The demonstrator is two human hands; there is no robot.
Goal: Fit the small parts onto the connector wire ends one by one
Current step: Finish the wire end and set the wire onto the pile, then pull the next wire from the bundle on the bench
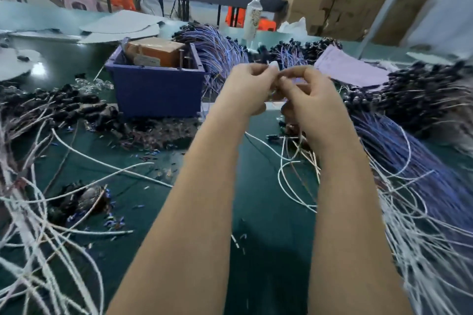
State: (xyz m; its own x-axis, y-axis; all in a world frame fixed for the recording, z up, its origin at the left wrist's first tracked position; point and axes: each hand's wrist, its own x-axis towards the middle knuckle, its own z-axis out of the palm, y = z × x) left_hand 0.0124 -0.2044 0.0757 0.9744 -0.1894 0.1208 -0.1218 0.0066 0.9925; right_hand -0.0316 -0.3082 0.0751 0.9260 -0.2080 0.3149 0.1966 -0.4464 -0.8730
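Note:
My left hand [247, 89] and my right hand [305, 96] are raised together above the green table [268, 212], fingertips meeting. Between them they pinch a small pale part [274, 66] and a thin wire end; blur hides which hand has which. White wires [294, 161] trail down from under my right hand onto the table. Small dark loose parts [151, 135] lie heaped left of my forearms.
A blue bin [156, 89] holding a brown box stands behind and left of my hands. Bundles of purple wires with black connectors [414, 100] spread along the right and back. White wire tangles [38, 225] cover the near left. A bottle [253, 18] stands at the back.

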